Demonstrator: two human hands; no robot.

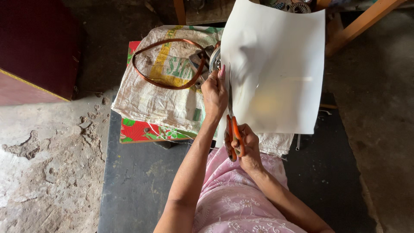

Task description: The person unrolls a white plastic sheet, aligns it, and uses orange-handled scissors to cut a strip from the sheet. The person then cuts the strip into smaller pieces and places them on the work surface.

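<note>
The right hand (pixel 245 144) grips orange-handled scissors (pixel 233 129), blades pointing toward twelve o'clock along the left edge of a white sheet (pixel 276 73), which the left hand (pixel 214 92) pinches at that edge above a woven sack (pixel 159 99) bearing a copper wire loop (pixel 166 64) at ten o'clock.

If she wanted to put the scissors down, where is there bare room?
The woven sack is bare below the copper wire loop, left of her left hand. The dark mat beside her left arm is bare too. It is crowded near the white sheet and the scissors.
</note>
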